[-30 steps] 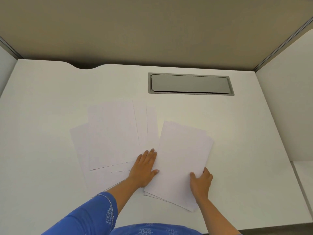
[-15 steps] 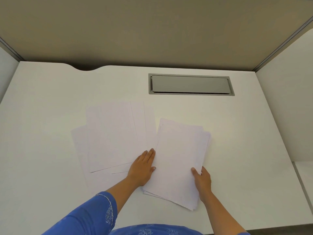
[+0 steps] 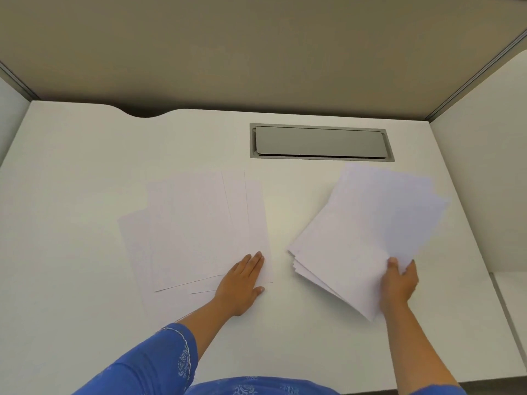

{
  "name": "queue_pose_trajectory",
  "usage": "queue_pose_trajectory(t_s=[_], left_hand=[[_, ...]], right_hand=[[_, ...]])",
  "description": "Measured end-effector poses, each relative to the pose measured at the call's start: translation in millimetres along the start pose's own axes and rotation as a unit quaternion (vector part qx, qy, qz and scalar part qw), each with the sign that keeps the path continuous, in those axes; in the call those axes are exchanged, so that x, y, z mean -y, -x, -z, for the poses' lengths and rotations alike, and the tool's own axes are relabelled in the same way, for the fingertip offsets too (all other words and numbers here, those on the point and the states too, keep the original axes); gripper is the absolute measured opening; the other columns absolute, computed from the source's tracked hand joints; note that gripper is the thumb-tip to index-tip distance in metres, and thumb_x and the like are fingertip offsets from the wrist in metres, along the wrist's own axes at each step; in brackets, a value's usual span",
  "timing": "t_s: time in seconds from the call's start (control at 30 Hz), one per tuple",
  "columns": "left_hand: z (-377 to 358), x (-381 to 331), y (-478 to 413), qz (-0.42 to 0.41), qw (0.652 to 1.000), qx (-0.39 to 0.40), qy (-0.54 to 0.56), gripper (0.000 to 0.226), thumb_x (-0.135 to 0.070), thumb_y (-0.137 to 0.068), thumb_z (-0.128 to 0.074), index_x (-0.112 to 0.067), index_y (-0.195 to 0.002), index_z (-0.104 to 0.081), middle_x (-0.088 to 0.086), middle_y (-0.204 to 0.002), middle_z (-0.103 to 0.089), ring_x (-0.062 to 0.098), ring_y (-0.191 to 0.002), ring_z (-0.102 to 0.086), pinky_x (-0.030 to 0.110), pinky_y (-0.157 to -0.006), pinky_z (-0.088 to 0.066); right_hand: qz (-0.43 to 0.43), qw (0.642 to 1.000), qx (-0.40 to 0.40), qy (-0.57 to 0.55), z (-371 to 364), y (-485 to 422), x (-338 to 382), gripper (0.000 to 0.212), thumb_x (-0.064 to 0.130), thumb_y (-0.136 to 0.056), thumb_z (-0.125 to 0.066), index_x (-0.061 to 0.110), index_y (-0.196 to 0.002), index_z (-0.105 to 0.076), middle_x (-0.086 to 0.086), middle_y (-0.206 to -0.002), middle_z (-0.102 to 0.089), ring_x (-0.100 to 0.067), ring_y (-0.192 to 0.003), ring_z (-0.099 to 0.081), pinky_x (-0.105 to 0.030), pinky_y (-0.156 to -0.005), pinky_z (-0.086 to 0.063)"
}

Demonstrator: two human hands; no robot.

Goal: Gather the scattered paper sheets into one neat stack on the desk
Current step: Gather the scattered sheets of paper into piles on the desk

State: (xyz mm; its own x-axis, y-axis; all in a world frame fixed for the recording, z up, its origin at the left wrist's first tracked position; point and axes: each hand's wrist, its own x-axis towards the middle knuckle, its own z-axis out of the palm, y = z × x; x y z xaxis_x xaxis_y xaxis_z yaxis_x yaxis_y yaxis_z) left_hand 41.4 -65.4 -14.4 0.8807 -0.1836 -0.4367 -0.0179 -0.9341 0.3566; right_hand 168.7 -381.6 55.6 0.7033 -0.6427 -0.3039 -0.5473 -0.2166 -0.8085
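Several white paper sheets lie fanned and overlapping on the white desk, left of centre. My left hand rests flat on their near right corner, fingers together. My right hand grips the near edge of a second bundle of white sheets, thumb on top. That bundle is tilted to the right and lifted off the desk on the right side. Its sheets are slightly fanned at the left edge.
A grey cable hatch is set into the desk behind the papers. Beige partition walls close the back, and a white panel stands on the right. The desk's near edge runs just below my arms.
My right hand has carried its bundle of sheets away to the right and lifted it, opening a gap between it and the left pile. My left hand stays on the left pile.
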Motion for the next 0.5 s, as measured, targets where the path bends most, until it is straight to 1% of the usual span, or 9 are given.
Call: queue_pose_trajectory(t_s=[0.07, 0.17, 0.23, 0.3, 0.37, 0.4, 0.47, 0.5], left_hand=[[-1, 2, -1, 0.0, 1.0, 0.0, 0.011, 0.086, -0.063, -0.079, 0.004, -0.016, -0.151, 0.013, -0.003, -0.16, 0.017, 0.018, -0.148, 0.008, 0.03, -0.118, 0.001], [1, 3, 0, -0.007, 1.0, -0.004, 0.025, 0.087, -0.07, -0.082, 0.004, -0.017, -0.151, 0.013, -0.004, -0.16, 0.016, 0.017, -0.148, 0.009, 0.029, -0.118, 0.004], [3, 6, 2, -0.012, 0.999, -0.033, 0.024, 0.078, -0.062, -0.088, 0.0, -0.018, -0.151, 0.01, -0.006, -0.159, 0.016, 0.018, -0.148, 0.01, 0.031, -0.119, 0.009], [4, 12, 5, 0.005, 0.995, -0.094, 0.029, 0.065, -0.05, -0.098, -0.013, -0.019, -0.152, 0.005, -0.007, -0.158, 0.014, 0.021, -0.148, 0.009, 0.037, -0.119, 0.01], [6, 22, 9, 0.058, 0.985, -0.155, 0.057, 0.061, -0.041, -0.1, -0.026, -0.02, -0.153, -0.001, -0.004, -0.16, 0.007, 0.023, -0.148, 0.005, 0.039, -0.119, 0.007], [8, 28, 12, 0.098, 0.975, -0.183, 0.076, 0.062, -0.039, -0.1, -0.031, -0.02, -0.153, -0.005, -0.001, -0.161, 0.001, 0.024, -0.148, 0.004, 0.04, -0.119, 0.006], [16, 43, 16, 0.211, 0.944, -0.225, 0.118, 0.067, -0.039, -0.098, -0.041, -0.016, -0.153, -0.01, 0.007, -0.161, -0.007, 0.029, -0.148, -0.002, 0.042, -0.118, 0.003], [19, 52, 19, 0.278, 0.92, -0.239, 0.14, 0.072, -0.042, -0.096, -0.045, -0.014, -0.153, -0.01, 0.01, -0.161, -0.007, 0.032, -0.147, -0.003, 0.043, -0.117, 0.002]], right_hand=[[0.018, 0.999, 0.022, -0.03, 3, -5, 7, 0.037, 0.013, -0.095, -0.053, 0.011, -0.131, -0.053, -0.012, -0.131, -0.06, -0.019, -0.108, -0.057, -0.036, -0.103, -0.043], [0.017, 0.995, 0.076, -0.058, -5, -4, 15, 0.033, 0.012, -0.096, -0.051, 0.014, -0.128, -0.055, -0.004, -0.119, -0.063, -0.019, -0.103, -0.058, -0.034, -0.096, -0.045], [0.012, 0.991, 0.118, -0.061, -16, 1, 14, 0.031, 0.012, -0.097, -0.052, 0.014, -0.128, -0.055, -0.003, -0.118, -0.062, -0.02, -0.104, -0.058, -0.035, -0.097, -0.045], [0.021, 0.988, 0.148, -0.035, -31, 6, 9, 0.032, 0.013, -0.097, -0.053, 0.012, -0.128, -0.053, -0.006, -0.123, -0.061, -0.023, -0.107, -0.059, -0.038, -0.102, -0.044], [0.03, 0.983, 0.181, 0.003, -47, 14, 3, 0.037, 0.014, -0.095, -0.054, 0.011, -0.132, -0.051, -0.008, -0.13, -0.059, -0.026, -0.116, -0.057, -0.044, -0.108, -0.041], [0.034, 0.98, 0.195, 0.023, -56, 18, -1, 0.042, 0.015, -0.095, -0.055, 0.01, -0.136, -0.049, -0.009, -0.134, -0.057, -0.026, -0.121, -0.055, -0.045, -0.11, -0.039], [0.026, 0.973, 0.223, 0.063, -74, 27, -8, 0.05, 0.02, -0.093, -0.056, 0.011, -0.141, -0.044, -0.009, -0.142, -0.051, -0.028, -0.129, -0.049, -0.047, -0.113, -0.035], [0.023, 0.969, 0.234, 0.079, -82, 31, -12, 0.053, 0.023, -0.093, -0.057, 0.011, -0.142, -0.043, -0.008, -0.143, -0.05, -0.029, -0.131, -0.047, -0.047, -0.113, -0.034]])
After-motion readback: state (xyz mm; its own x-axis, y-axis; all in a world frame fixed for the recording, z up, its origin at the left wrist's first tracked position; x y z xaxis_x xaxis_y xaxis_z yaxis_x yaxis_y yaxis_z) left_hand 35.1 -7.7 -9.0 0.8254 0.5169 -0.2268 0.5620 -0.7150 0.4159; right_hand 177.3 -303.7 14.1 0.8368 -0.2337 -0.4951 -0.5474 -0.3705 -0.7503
